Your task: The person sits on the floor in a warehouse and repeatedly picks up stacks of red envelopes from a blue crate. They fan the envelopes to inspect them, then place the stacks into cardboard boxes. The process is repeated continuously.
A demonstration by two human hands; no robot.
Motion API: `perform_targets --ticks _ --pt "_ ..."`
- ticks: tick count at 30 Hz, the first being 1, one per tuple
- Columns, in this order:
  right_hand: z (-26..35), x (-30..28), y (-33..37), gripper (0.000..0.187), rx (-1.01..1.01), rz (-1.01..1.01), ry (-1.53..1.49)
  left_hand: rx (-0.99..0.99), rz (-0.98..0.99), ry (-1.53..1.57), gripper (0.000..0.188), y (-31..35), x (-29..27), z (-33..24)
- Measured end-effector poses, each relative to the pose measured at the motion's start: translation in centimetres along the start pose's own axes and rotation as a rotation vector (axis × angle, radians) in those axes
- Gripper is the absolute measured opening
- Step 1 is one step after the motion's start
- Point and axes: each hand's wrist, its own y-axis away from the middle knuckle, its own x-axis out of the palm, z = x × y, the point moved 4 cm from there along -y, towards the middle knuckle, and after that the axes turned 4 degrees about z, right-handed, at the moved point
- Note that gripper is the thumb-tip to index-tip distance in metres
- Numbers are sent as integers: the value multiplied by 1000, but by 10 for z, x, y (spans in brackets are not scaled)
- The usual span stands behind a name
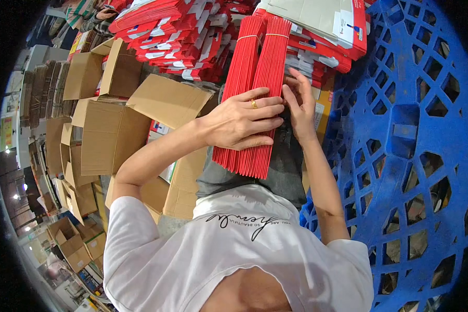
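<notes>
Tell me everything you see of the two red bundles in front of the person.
The two red bundles lie side by side, lengthwise, over the dark trousers. Each is many thin, paper-like pieces packed edge-up, giving a ridged top. A pale band crosses each near its far end. The left grip spreads across both; the right grip is at their right side, contact hard to tell.

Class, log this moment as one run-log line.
left hand: laid across two red bundles | right hand: beside them | bundles: banded near far ends | left: open cartons | right: blue lattice panel
</notes>
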Motion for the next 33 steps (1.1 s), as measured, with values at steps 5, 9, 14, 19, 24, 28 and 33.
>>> perform_targets --ticks 5,9,14,19,24,28,33 --pt "-1 4 -8 55 -47 31 58 -9 -19 -7 52 9 1 4" --pt "8 5 -13 53 -37 -9 86 -37 39 -51 54 18 -1 9" --pt "30 -15 -22 22 -160 21 363 -44 57 -60 52 27 6 17" --pt "43 3 -23 22 -341 6 684 -69 -55 -84 55 28 1 16" --pt "39 7 -24 33 -354 -12 721 -116 -44 -64 60 30 2 20" --pt "44 1 -22 26 -301 -19 603 -119 -54 -46 61 34 3 22" --pt "65 5 -24 36 -365 41 728 -128 -45 -64 62 34 6 20"
